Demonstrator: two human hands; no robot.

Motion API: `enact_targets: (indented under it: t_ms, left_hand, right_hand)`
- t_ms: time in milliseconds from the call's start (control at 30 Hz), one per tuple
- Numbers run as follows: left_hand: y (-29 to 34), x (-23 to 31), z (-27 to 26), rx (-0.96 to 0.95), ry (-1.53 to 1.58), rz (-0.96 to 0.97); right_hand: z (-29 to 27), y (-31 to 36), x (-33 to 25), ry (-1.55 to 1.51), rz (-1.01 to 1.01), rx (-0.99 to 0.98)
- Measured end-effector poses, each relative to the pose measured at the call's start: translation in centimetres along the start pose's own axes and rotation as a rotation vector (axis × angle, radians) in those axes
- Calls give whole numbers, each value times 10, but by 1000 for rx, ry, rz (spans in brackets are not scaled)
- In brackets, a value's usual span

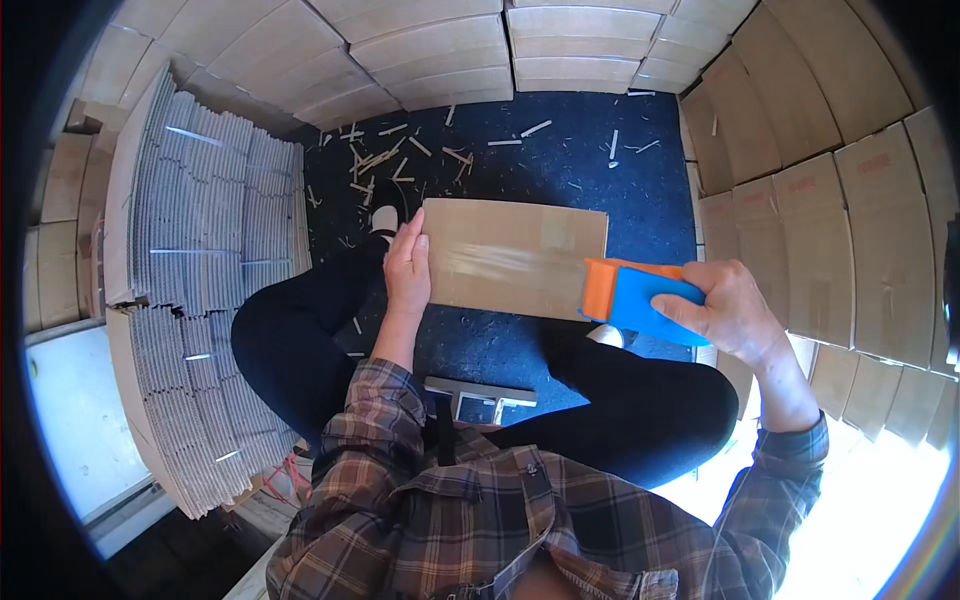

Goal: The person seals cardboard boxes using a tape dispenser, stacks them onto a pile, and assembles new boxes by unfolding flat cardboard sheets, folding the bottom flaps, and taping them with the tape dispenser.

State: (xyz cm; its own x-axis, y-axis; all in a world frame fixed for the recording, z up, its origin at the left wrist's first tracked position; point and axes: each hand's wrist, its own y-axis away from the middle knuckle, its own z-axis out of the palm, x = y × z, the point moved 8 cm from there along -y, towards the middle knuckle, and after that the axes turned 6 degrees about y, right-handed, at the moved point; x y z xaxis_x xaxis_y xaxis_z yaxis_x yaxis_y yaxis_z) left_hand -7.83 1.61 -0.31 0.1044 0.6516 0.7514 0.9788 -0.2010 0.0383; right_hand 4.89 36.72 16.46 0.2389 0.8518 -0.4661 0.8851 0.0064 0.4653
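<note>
A brown cardboard box (500,250) lies across my knees, with a shiny strip of clear tape along its upper face. My left hand (408,265) grips the box's left end, thumb on the near side and fingers partly hidden behind the edge. In my right hand (735,305) is a blue and orange tape dispenser (645,298), fingers wrapped round its body. The dispenser's orange front end rests against or just over the right end of the box; whether it touches is hard to tell.
Flattened cardboard sheets (220,200) stand in tall strapped stacks at my left. Closed cartons (800,240) are piled on the right, and more cartons (430,55) line the back. Paper scraps (380,160) litter the dark floor (560,130). A grey metal piece (480,391) is between my legs.
</note>
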Motion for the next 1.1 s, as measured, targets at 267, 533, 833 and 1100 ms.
enact_targets:
  t_ms: [267, 533, 833, 1100]
  left_hand:
    - [-4, 3, -10, 83, 210, -32]
    - [-10, 13, 4, 0, 351, 70]
    - [-11, 10, 6, -11, 382, -23]
    - [-11, 18, 2, 38, 290, 69]
  right_hand:
    - [-28, 22, -53, 122, -140, 148]
    - [-37, 32, -64, 178, -146, 214]
    - [-34, 23, -47, 150, -3, 149]
    - [14, 5, 32, -45, 210, 45]
